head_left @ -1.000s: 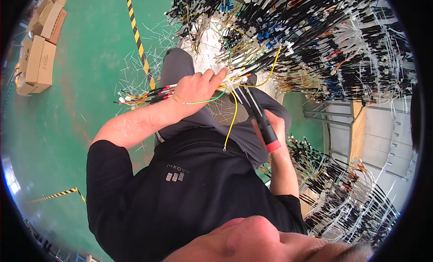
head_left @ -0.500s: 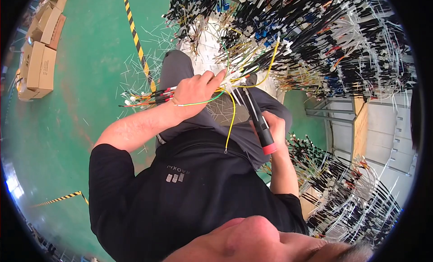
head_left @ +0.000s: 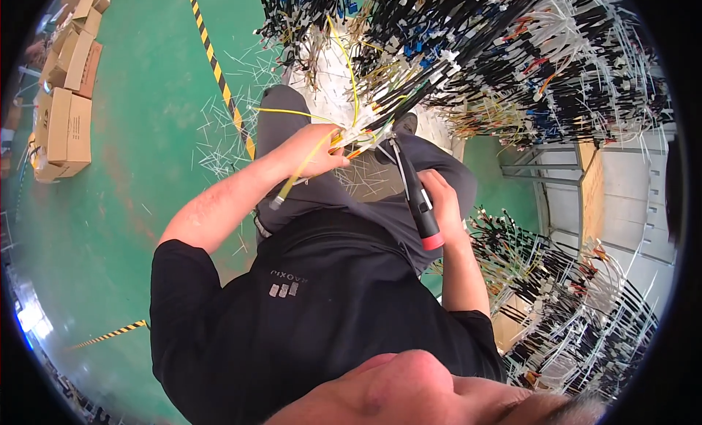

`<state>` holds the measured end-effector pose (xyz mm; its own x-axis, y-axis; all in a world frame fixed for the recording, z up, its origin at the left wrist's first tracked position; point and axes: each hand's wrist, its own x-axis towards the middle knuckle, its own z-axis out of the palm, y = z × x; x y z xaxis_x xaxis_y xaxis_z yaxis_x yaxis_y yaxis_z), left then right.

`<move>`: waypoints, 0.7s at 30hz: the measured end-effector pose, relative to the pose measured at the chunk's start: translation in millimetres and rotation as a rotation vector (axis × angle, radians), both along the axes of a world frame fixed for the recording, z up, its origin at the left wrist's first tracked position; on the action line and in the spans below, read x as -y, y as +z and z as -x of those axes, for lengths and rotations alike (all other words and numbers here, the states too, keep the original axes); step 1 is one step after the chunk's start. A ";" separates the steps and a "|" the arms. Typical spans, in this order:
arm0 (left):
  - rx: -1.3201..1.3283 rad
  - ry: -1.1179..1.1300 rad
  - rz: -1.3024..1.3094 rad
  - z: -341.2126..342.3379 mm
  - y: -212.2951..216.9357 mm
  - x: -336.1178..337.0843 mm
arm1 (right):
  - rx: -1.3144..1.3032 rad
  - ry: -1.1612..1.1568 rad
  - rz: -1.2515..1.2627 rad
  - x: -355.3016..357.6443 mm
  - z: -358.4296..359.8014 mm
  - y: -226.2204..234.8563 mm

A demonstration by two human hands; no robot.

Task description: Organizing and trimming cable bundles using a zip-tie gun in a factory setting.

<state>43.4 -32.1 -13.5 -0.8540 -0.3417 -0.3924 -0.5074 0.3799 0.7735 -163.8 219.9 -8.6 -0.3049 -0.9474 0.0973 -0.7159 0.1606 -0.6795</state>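
Note:
My left hand (head_left: 308, 151) is closed around a wire harness (head_left: 354, 137), a bundle with white ties and connectors at its middle. Loose yellow wires (head_left: 353, 74) stick out from it; one yellow-green wire (head_left: 294, 178) hangs past my wrist. In my right hand (head_left: 444, 203) is a black cable tie gun (head_left: 417, 194) with a red end cap. Its narrow nose points up at the bundle, close to the white ties; whether it grips one I cannot tell. My fingers partly hide the gun's handle and the harness.
Dense heaps of black wire harnesses (head_left: 504, 66) lie ahead and to the right, with another pile (head_left: 563, 308) lower right. Cut tie ends (head_left: 216, 125) litter the green floor (head_left: 139, 227). Cardboard boxes (head_left: 69, 129) stand far left. A metal-framed rack (head_left: 552, 178) is at right.
My left hand has rotated and shifted its hold on the harness; its yellow wires now point up and left instead of hanging down. The tie gun has moved slightly, still in my right hand.

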 end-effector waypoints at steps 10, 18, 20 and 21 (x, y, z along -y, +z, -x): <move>-0.153 0.128 -0.120 -0.6 -53.4 2.1 | -0.034 0.008 0.088 -4.9 -0.3 -3.5; -0.024 0.205 0.158 -0.9 -20.2 -5.2 | -0.316 -0.065 0.040 -10.3 -7.4 -13.8; -0.176 0.291 0.390 -8.7 -53.9 -17.3 | -0.240 -0.088 0.024 -11.8 -7.8 -20.1; -0.337 0.376 0.613 -9.9 -59.2 -21.7 | -0.171 -0.108 0.002 -12.8 -7.3 -22.7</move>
<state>53.4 -10.4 -72.7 -0.6775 -0.7024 0.2182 -0.4618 0.6371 0.6172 -156.4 232.7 -31.3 -0.3838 -0.9097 0.1586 -0.7995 0.2415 -0.5499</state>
